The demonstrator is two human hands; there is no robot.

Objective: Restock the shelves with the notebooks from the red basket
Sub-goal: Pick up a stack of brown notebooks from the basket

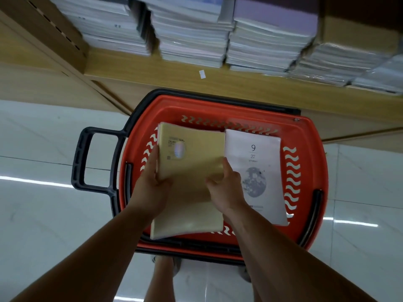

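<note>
The pale tiled floor [43,214] fills the lower part of the view, and the wooden shelf [152,70] runs across the top. It carries several tall stacks of wrapped notebooks [192,40] set side by side. The red basket [309,136] stands on the floor just below the front edge of the shelf, its black handle [82,158] pointing left. Inside the basket, a white notebook [257,166] with a moon printed on its cover lies on the right, beside a lower pile of tan notebooks [187,214]. Over that pile sits an upper bundle of tan notebooks [192,153], tilted and seemingly raised off it. Both hands are clasped on this bundle: the left hand [150,188] wraps its left edge, and the right hand [226,186] pinches its right edge with the thumb on the cover. A small white label [202,74] lies on the bare front of the shelf. The step in hand looks like taking a batch out of the basket, so the task seems well short of done. The next move probably calls for keeping the bundle squared between the hands, lifting it clear of the basket rim, and setting it on a matching stack or on the bare shelf front.
</note>
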